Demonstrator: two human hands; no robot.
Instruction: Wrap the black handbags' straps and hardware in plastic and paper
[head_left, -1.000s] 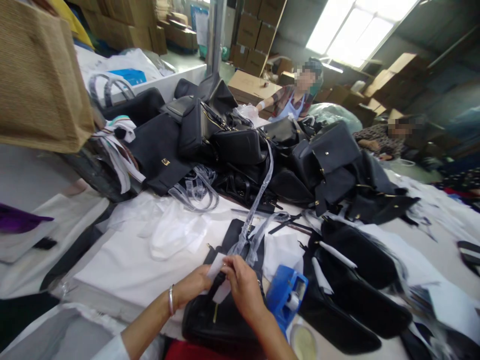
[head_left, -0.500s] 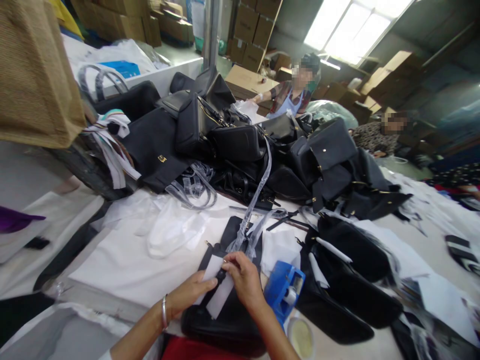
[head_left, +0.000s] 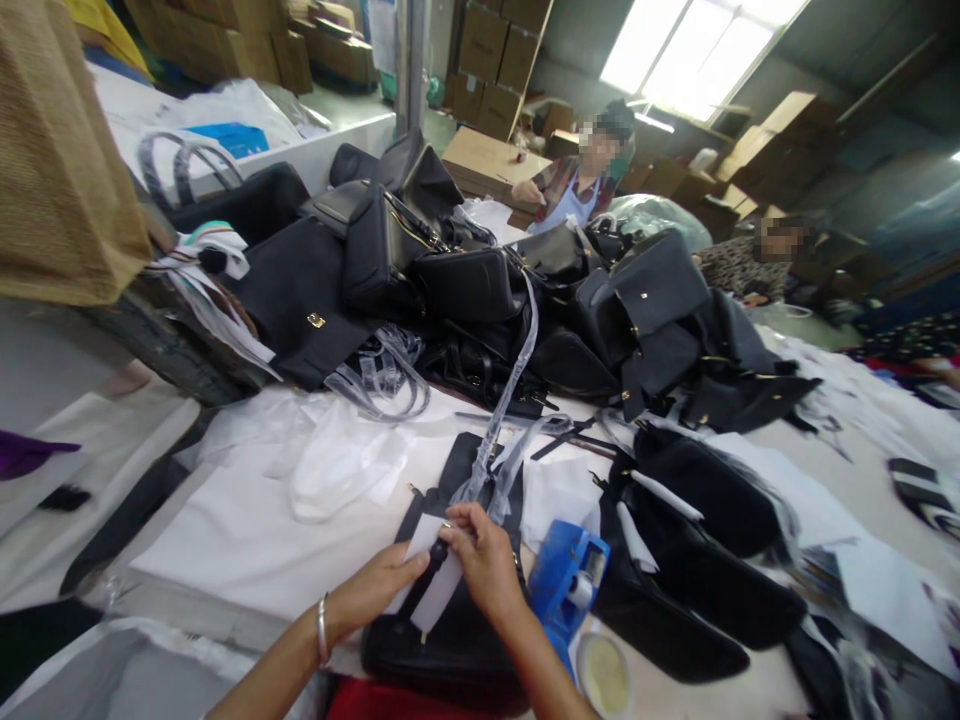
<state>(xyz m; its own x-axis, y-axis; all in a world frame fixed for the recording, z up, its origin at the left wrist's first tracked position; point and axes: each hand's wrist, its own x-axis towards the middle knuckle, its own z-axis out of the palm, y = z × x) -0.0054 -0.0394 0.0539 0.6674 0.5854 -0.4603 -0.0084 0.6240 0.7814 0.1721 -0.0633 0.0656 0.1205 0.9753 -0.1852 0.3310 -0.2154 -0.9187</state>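
A black handbag (head_left: 420, 655) lies flat on the table before me, its handles wrapped in clear plastic film (head_left: 499, 430). Across its front runs a short black strap (head_left: 421, 592), with a white paper strip (head_left: 437, 598) around or under it; the exact layering is partly hidden. My left hand (head_left: 375, 590), wearing a silver bangle, is closed on the paper strip from the left, thumb laid toward the strap. The fingertips of my right hand (head_left: 484, 562) pinch the strap's upper end, near a small gold-coloured fitting. What lies beneath these fingers is covered.
A blue tape dispenser (head_left: 559, 590) and a round tub (head_left: 604, 675) sit right of the bag. More black bags (head_left: 675, 580) lie beyond them. A high pile of black bags (head_left: 465, 285) spans the table's back. Two people (head_left: 574, 190) are behind it.
My hands stay at nearly the same spot on the strap, with only slight finger movement. The view has shifted a little. Behind the pile, the co-worker's outstretched arm has drawn in.
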